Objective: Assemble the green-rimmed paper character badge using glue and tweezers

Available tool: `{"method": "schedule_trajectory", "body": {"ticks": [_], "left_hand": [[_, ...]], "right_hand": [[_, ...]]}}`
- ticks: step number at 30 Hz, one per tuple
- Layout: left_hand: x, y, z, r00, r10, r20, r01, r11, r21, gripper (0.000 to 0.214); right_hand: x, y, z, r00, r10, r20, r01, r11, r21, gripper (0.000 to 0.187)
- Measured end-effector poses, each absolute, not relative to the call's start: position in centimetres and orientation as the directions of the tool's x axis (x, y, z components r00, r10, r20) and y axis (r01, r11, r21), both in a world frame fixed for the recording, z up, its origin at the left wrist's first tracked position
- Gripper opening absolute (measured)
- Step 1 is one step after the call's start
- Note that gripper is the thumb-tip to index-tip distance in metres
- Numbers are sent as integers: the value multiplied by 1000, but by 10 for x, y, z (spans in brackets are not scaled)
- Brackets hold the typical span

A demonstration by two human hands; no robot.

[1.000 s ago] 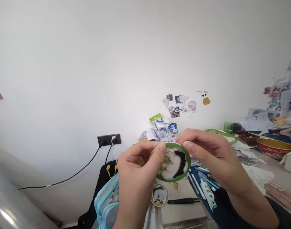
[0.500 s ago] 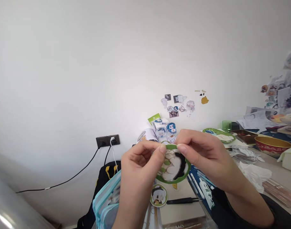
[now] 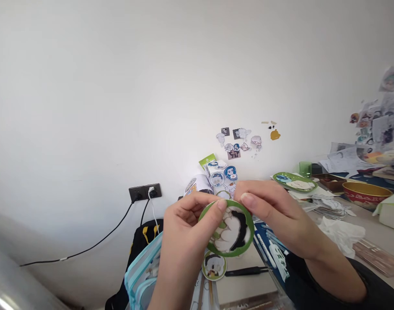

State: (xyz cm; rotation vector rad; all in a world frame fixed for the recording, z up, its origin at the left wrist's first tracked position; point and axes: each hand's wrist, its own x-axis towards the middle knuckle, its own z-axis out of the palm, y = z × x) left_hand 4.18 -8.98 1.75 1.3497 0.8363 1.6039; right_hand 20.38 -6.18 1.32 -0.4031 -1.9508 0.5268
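A round green-rimmed sticker with a black and white cartoon drawing is held up in front of me. My left hand pinches its upper left part, thumb on the front and fingers behind. At the upper right rim, my right hand has its thumb and forefinger closed together; the exact contact is partly hidden by the fingers. Below lies a similar round sticker with a cartoon character. Beside it rests a pair of black tweezers on a pale board.
A light-blue mesh pouch and a black bag stand left, near a wall socket. To the right are a green tray, a red-gold bowl, crumpled tissue and several pens.
The round sticker has come slightly down and turned a little. My right thumb has shifted slightly right and up from the sticker's top edge. My left hand keeps its pinch.
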Motion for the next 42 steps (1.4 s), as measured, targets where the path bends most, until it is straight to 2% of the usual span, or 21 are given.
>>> {"method": "schedule_trajectory", "body": {"ticks": [6,13,15,20,22,28,36,42], "left_hand": [[41,-91,17,-39,916,398,-125,-400,908,16],[41,-90,18,-23,921,389,-141,-389,911,14],[41,-90,18,-34,920,390,-123,-391,912,12],[40,-89,17,-26,920,391,-149,-390,908,14],[39,-88,16,-30,918,396,-156,-396,905,13],[38,-88,16,2,913,409,-136,-405,904,15],[31,-87,19,36,911,412,-186,-399,898,24],[32,-90,22,11,904,428,-204,-417,886,13]], "right_hand": [[204,-58,14,-453,417,788,56,896,-441,34],[205,-54,14,-445,394,804,39,906,-422,31],[206,-53,12,-445,406,798,12,894,-448,33],[207,-49,8,-489,482,727,-122,787,-604,43],[207,-49,8,-507,478,717,-125,782,-610,44],[206,-50,10,-487,435,757,-22,861,-508,39],[204,-47,9,-392,362,846,-50,910,-412,35],[205,-51,8,-340,302,891,-15,945,-326,32]]}}
